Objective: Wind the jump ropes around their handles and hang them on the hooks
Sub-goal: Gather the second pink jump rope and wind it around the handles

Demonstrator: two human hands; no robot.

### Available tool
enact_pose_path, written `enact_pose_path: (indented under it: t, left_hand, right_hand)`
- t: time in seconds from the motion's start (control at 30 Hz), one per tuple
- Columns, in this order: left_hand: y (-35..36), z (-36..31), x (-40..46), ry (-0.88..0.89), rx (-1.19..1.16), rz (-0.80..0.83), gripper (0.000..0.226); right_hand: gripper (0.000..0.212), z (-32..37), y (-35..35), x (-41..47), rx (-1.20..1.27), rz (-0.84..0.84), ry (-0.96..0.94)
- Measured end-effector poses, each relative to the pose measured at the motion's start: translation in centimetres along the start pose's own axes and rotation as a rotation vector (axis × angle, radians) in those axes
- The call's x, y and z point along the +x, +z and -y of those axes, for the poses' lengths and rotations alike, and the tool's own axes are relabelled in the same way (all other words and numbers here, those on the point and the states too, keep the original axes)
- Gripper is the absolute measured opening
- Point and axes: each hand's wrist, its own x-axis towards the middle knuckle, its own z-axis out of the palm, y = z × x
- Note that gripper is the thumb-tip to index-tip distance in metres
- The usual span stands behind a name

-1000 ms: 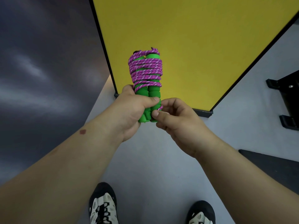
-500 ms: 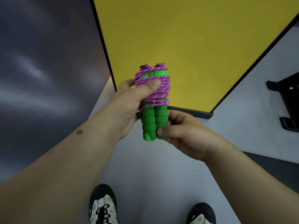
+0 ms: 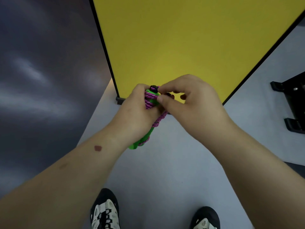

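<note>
Rope bundle: pink-and-purple braided jump rope (image 3: 149,96) is lying wound around a pair of bright green ribbed foam handles (image 3: 143,141), the whole being held in mid-air in front of the person, above the pale grey floor (image 3: 165,171) and just before the lower edge of the panel. Bundle is tilting, with its black-capped top end (image 3: 153,88) pointing up and away and its bare green lower end sticking out beneath the palm. One strand of the rope is running diagonally down across the handles between the two hands.

Left hand (image 3: 137,113): fingers are curling round the middle of the handles and gripping them; most of the wound section is hidden inside this grasp.

Right hand (image 3: 189,100): thumb (image 3: 162,99) and forefinger are pinching at the top end of the bundle, at the rope near the cap; the remaining fingers are curving loosely behind. Whether the pinch is closing on the rope alone or on the handle too cannot be told.

Surroundings: large yellow upright panel with a thin black frame (image 3: 189,38) is standing directly ahead, its black foot (image 3: 119,100) resting on the floor. Dark grey wall (image 3: 41,71) is filling the left side. Black metal stand base (image 3: 292,104) is sitting at the right edge. Two black-and-cream sports shoes (image 3: 104,210) are showing at the bottom.
</note>
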Motion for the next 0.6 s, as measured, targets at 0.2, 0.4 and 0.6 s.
enact_pose_path:
  t: [0.2, 0.4, 0.6]
  left_hand:
    - [0.1, -0.4, -0.7, 0.043, 0.074, 0.047, 0.031]
    - [0.0, 0.9, -0.3, 0.1, 0.152, 0.056, 0.043]
    - [0.1, 1.2, -0.7, 0.19, 0.28, 0.013, 0.042]
  right_hand:
    - [0.009, 1.0, -0.8, 0.9, -0.287, 0.149, 0.011]
    - [0.014, 0.6, -1.0, 1.5, 0.626, 0.05, 0.449]
    - [0.015, -0.4, -0.4, 1.8, 0.786, -0.093, 0.515]
